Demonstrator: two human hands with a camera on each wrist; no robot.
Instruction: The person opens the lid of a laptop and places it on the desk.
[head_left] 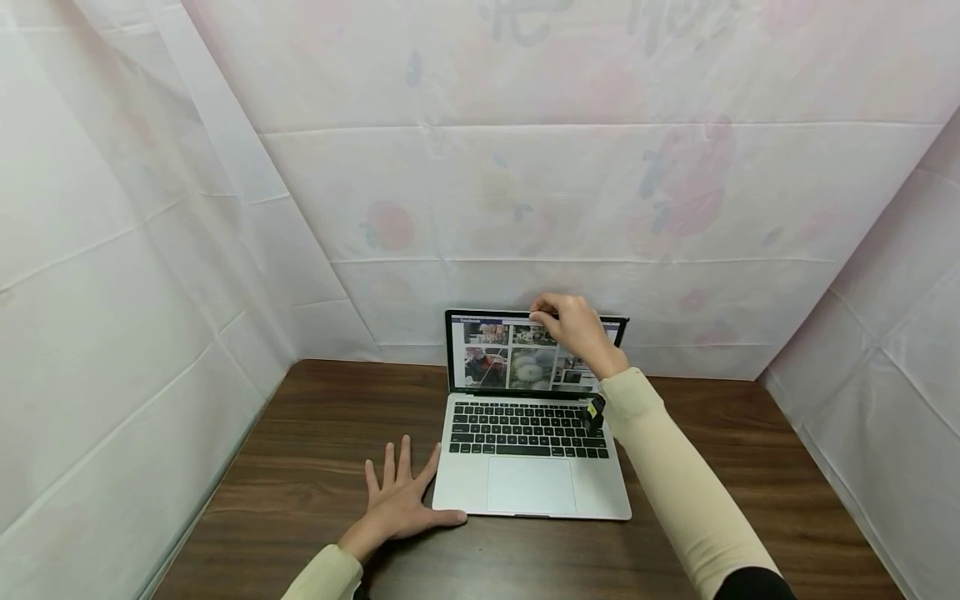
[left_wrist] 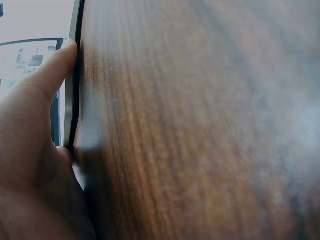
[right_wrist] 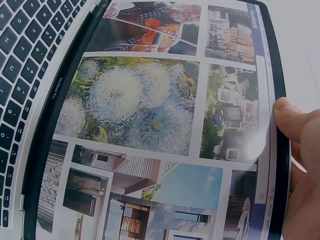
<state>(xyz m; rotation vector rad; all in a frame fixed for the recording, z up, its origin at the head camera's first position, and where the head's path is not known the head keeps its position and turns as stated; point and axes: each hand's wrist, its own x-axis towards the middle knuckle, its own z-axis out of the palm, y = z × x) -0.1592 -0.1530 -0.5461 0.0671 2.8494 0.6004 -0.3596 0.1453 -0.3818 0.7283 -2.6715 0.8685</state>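
A silver laptop (head_left: 531, 486) with a black keyboard (head_left: 521, 430) lies on the table, its lid raised. The lit screen (head_left: 531, 368) shows a page of pictures. My right hand (head_left: 576, 327) pinches the lid's top edge, right of its middle. In the right wrist view the thumb (right_wrist: 286, 111) lies on the black bezel and the fingers go behind the lid. My left hand (head_left: 401, 502) is spread on the table at the laptop's front left corner, with thumb along the front edge and forefinger beside the left edge. The left wrist view shows this hand against the laptop's side.
The dark wooden table (head_left: 330, 425) extends on both sides of the laptop. A pale printed cloth (head_left: 585, 200) hangs right behind the table, with white cloth at left (head_left: 135, 350) and right. A small black device (head_left: 593, 413) sits at the right wrist, over the keyboard's right side.
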